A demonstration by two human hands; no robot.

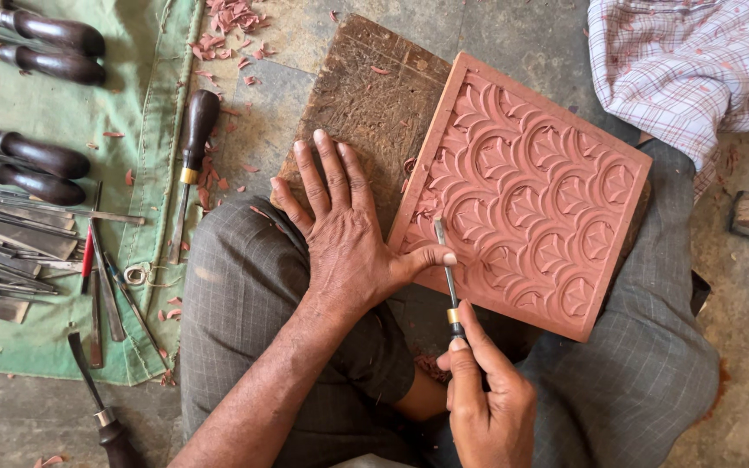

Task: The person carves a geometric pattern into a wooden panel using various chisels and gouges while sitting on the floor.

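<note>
your right hand (489,407) pinches the chisel (447,273) mid-cut on the carved panel (530,191); left hand (344,230), fingers spread, steadies it. next, likely a controlled push along the groove.

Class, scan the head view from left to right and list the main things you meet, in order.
Green cloth with carving tools → dark-handled chisel on the floor → left hand → chisel held by right hand → carved reddish panel → checked cloth.

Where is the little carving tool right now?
In the head view, the chisel is in the right hand, tip on the carved panel, beside the left hand's thumb.
</note>
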